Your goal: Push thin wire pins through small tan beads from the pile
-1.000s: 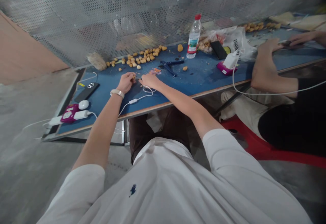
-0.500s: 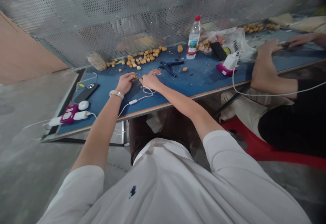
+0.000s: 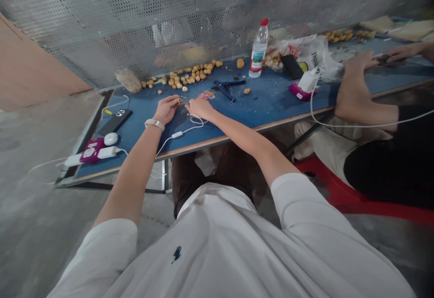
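My left hand (image 3: 167,109) is closed, with a small yellowish-brown lump (image 3: 179,101) pinched between thumb and fingers. My right hand (image 3: 200,108) lies just to the right, fingers curled down near the table; whatever they grip is hidden or too small to name. A thin white cable (image 3: 194,128) passes beside and below this hand. Beyond the right hand lies a small orange and purple scrap (image 3: 206,95). Dark blue-handled pliers (image 3: 226,89) rest on the blue table (image 3: 149,139), right of my hands. Several small round tan pieces (image 3: 195,76) are heaped along the back.
A water bottle (image 3: 258,54) stands behind the pliers. Phone (image 3: 116,122), purple power adapter (image 3: 91,150) and clear bag (image 3: 129,81) are on the left. Rightward are a plastic bag (image 3: 317,56), another purple adapter (image 3: 301,92) and a co-worker's arm (image 3: 354,87). A perforated metal screen (image 3: 135,26) backs the table.
Both hands stay almost where they were, the left still pinching the small lump. The view has shifted very slightly.
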The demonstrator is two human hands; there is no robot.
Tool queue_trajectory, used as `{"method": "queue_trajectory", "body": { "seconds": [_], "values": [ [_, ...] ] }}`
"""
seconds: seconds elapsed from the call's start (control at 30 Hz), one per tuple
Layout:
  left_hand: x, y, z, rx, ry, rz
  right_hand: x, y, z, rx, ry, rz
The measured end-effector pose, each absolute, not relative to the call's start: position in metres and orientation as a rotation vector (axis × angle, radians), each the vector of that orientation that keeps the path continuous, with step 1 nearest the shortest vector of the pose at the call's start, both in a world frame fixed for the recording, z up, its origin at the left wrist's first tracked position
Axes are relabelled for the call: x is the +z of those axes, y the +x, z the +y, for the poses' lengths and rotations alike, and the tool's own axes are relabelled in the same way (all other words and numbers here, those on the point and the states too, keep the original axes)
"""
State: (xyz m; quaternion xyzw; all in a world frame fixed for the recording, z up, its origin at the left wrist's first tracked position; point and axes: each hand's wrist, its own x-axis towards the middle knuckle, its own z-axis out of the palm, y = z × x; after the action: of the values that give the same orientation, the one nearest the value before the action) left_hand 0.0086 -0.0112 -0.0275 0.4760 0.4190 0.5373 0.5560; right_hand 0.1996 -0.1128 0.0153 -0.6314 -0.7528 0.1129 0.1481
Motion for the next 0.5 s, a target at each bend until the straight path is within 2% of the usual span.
{"method": "queue_trajectory", "body": {
  "seconds": [0.5],
  "values": [
    [-0.0261, 0.0107, -0.0146, 1.278, 1.182, 0.988, 0.0213, 0.2029, -0.1167, 0.365, -1.782, -2.198]
  ]
}}
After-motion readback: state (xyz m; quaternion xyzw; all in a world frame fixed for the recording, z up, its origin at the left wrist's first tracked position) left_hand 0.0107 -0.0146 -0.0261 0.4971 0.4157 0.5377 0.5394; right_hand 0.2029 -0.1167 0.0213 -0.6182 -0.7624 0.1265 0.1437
